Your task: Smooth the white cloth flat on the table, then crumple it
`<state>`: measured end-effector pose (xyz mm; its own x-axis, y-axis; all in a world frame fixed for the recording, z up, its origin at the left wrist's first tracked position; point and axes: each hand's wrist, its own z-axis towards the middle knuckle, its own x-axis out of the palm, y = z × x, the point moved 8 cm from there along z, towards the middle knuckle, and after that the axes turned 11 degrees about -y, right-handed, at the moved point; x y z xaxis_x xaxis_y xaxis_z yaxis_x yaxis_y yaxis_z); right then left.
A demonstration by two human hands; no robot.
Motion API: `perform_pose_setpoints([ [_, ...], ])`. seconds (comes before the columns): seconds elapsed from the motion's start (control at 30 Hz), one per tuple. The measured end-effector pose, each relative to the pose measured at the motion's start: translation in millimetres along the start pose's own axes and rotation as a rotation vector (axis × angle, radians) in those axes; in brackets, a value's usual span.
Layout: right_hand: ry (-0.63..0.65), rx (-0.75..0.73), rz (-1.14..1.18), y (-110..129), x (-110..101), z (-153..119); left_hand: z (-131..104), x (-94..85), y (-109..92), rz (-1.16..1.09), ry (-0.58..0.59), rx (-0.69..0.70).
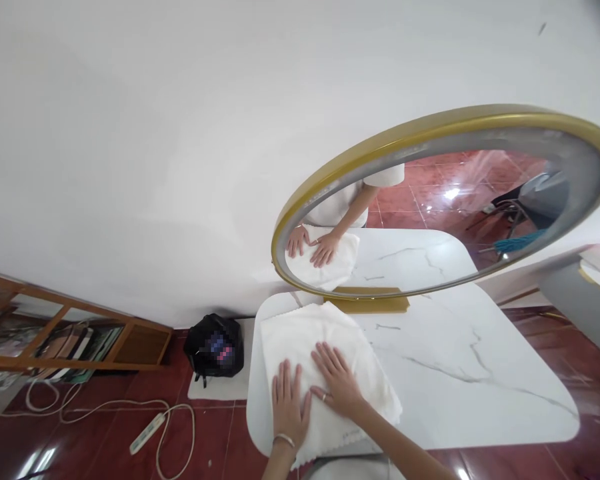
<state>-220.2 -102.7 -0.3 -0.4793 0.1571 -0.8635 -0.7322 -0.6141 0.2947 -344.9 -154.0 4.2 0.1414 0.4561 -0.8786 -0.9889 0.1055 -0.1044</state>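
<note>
A white cloth [350, 333] with a scalloped edge lies spread over the left end of a white marble-patterned table [460, 373], its near edge reaching the table's front. Flat on the cloth rests my left hand [290, 403], fingers spread and pointing away from me, a bracelet at the wrist. Just to its right my right hand [337, 383], wearing a ring, also lies flat with fingers apart. The two thumbs are close together. Neither hand grips anything.
A gold-rimmed oval mirror [410, 137] stands at the table's back, reflecting both hands. On the floor to the left are a black bag [215, 345], a power strip [147, 433] with a looping cable, and a wooden shelf [143, 343]. A grey surface [575, 300] is at right.
</note>
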Motion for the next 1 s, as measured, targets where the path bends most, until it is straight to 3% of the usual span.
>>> perform_pose_setpoints([
  [0.17,-0.017,0.112,-0.066,-58,-30,-35,25,12.1,-64,-0.157,0.0,0.068],
  [0.3,0.065,0.233,-0.042,-105,-54,-77,52,32.1,-103,-0.357,0.053,-0.047],
  [0.43,0.19,0.364,0.04,-133,-74,-120,104,52.9,-110,-0.403,0.119,-0.356],
  [0.5,0.236,0.417,0.085,-139,-83,-136,127,65.9,-112,-0.483,0.255,-0.507],
  [0.6,0.268,0.472,0.155,-142,-95,-151,152,75.9,-126,-0.608,0.459,-0.572],
  [0.7,0.266,0.512,0.218,-145,-101,-157,161,72.0,-138,-0.647,0.549,-0.557],
  [0.8,0.199,0.544,0.256,-152,-105,-154,151,63.1,-148,-0.677,0.647,-0.549],
  [0.93,-0.059,0.508,0.247,-153,-125,-129,132,39.8,-167,-0.733,0.761,-0.516],
  [1.0,-0.217,0.462,0.224,-148,-146,-110,130,19.0,-178,-0.747,0.722,-0.424],
])
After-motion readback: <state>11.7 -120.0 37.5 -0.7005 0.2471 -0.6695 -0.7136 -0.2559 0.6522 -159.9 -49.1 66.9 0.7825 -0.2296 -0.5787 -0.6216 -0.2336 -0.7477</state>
